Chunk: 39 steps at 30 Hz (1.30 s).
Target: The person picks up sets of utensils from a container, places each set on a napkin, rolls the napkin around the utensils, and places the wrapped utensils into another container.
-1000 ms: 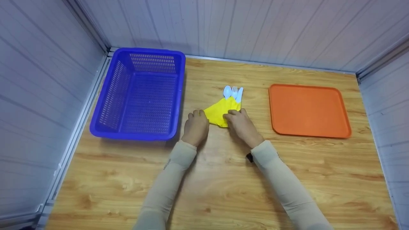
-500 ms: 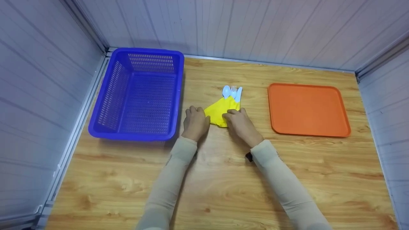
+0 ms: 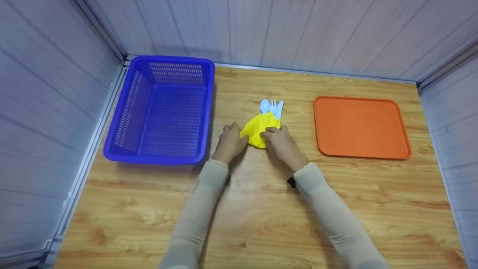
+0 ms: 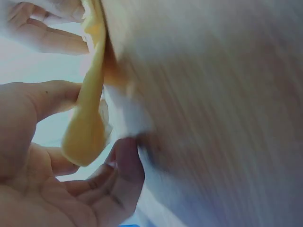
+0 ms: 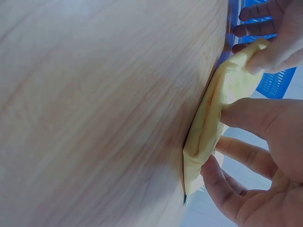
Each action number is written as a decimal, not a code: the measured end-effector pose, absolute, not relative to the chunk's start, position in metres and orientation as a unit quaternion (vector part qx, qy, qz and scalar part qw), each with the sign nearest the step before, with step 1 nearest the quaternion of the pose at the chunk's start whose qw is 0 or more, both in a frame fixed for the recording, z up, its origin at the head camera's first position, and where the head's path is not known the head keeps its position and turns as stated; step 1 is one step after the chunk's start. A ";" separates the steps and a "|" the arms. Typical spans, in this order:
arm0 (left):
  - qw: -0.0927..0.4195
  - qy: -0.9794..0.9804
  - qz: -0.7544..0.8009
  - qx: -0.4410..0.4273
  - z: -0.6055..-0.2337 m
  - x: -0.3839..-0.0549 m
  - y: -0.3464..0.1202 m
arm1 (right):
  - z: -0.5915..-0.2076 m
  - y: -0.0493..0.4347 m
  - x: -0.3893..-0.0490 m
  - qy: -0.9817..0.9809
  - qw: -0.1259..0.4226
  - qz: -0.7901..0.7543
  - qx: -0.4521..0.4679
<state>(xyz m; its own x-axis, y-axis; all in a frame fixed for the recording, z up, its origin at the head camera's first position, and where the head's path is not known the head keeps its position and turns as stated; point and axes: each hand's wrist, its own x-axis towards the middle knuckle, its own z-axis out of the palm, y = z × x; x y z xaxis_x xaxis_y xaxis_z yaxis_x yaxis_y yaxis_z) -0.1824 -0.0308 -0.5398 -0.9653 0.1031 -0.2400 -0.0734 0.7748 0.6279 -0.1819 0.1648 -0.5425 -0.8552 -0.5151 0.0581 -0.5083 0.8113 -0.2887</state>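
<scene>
A yellow cloth napkin (image 3: 257, 129) is wrapped round a pale plastic spoon (image 3: 265, 106), fork (image 3: 273, 107) and knife (image 3: 279, 109), whose heads stick out at its far end. My left hand (image 3: 228, 142) holds the napkin's left corner; in the left wrist view that rounded end of the napkin (image 4: 85, 137) lies between thumb and curled fingers, raised off the table. On the right side my right hand (image 3: 284, 146) grips the folded cloth, thumb on one face and fingertips at the far edge of the napkin (image 5: 236, 75) in the right wrist view. The cutlery handles are hidden inside.
To the left stands a blue plastic basket (image 3: 209, 123) with slotted walls. An orange tray (image 3: 361, 127) lies at the right on the wooden table (image 3: 261, 224). Pale panel walls (image 3: 246, 33) close in the back and both sides.
My left hand has shifted slightly right and away from me, bringing the napkin's left corner inward and up, so less yellow shows on that side. The right hand has barely moved.
</scene>
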 end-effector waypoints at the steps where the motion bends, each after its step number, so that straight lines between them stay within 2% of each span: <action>1: 0.131 0.927 0.352 0.009 -0.540 -0.182 -0.031 | -0.543 0.165 -0.182 0.951 0.007 -0.149 -0.273; 6: 0.119 0.896 0.428 0.010 -0.540 -0.178 -0.029 | -0.544 0.168 -0.183 0.948 -0.009 -0.146 -0.283; 14: 0.051 0.866 0.497 -0.010 -0.541 -0.170 -0.017 | -0.544 0.169 -0.186 0.948 0.012 -0.158 -0.275; 19: 0.049 0.839 0.541 -0.025 -0.544 -0.164 -0.010 | -0.545 0.171 -0.188 0.947 0.007 -0.166 -0.274; 23: 0.046 0.855 0.516 -0.018 -0.547 -0.163 -0.007 | -0.546 0.173 -0.189 0.946 0.007 -0.170 -0.276; 33: -0.009 0.895 0.445 0.042 -0.544 -0.158 0.005 | -0.546 0.174 -0.190 0.939 0.001 -0.182 -0.291; 39: -0.019 0.914 0.398 0.073 -0.543 -0.155 0.018 | -0.546 0.182 -0.194 0.940 0.051 -0.238 -0.239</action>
<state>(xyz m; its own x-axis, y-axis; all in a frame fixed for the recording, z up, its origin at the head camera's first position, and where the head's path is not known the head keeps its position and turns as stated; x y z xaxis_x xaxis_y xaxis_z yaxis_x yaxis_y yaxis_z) -0.1552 0.0180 -0.5432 -0.9885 0.1185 0.0938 0.1494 0.6729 0.7245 -0.1935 0.1824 -0.5458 -0.8801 -0.4744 0.0176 -0.4257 0.7723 -0.4715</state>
